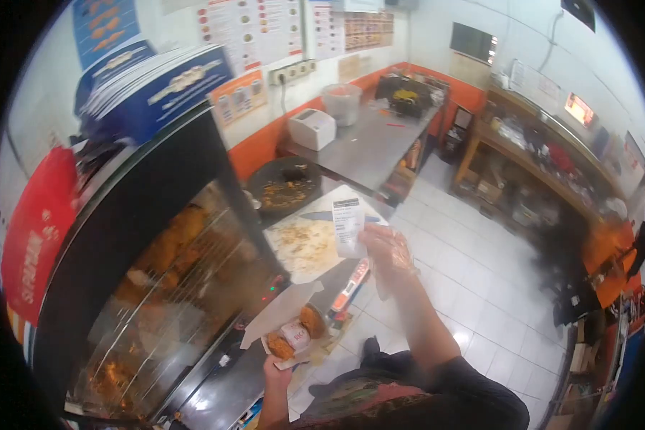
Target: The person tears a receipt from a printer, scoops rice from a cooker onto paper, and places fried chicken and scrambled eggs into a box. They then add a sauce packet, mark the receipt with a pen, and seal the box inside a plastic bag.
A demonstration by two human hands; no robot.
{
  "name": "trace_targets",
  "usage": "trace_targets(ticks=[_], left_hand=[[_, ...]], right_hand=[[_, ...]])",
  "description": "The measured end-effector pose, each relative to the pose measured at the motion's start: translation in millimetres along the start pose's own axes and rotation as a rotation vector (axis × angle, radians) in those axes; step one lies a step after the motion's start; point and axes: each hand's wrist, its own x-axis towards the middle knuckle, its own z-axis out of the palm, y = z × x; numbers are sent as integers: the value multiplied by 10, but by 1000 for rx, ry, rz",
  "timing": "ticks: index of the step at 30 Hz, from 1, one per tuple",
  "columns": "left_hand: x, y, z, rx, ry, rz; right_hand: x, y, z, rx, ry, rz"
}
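My right hand (388,251), in a clear plastic glove, is closed on the lower right edge of a printed paper receipt (347,222) held up in front of me. Lower down, my left hand (276,373) grips the near corner of an open paper food box (274,320) with its lid folded back. Inside lie pieces of fried chicken (280,347) and a white wrapped packet (295,334) with red print. Behind the receipt is a white cutting board (294,247) strewn with brown crumbs, with a knife (318,216) on it.
A glass heated cabinet (172,287) with fried chicken on racks stands at the left. An orange and white handheld device (352,288) lies by the box. Beyond the board are a dark round pan (287,188), a white printer (312,130) and a steel counter (369,147). Wooden shelves (530,154) line the right wall.
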Motion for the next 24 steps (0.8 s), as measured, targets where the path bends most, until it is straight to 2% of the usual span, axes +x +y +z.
trace_targets(ticks=[4, 7, 9, 11, 13, 16, 19, 24], left_hand=[[384, -468, 552, -3, 13, -36], [677, -960, 1226, -30, -15, -52], [915, -1273, 1603, -36, -35, -54], [1151, -1587, 2042, -52, -42, -52], [1330, -1810, 2508, 3, -34, -106], [1759, -2102, 2850, 34, -60, -171], [2211, -2413, 3200, -2, -39, -138], [3029, -2813, 3691, 7, -43, -220]], right_hand=[[235, 110, -932, 32, 132, 14], [406, -81, -1687, -66, 180, -66], [586, -46, -2249, -237, 164, -189], [767, -125, -2682, -243, 227, -141], [998, -240, -2972, -81, 345, 63], [1289, -370, -3445, -213, 316, 32], [1680, -161, -3867, -195, 294, 33], [2578, -53, -4413, -287, 286, 42]])
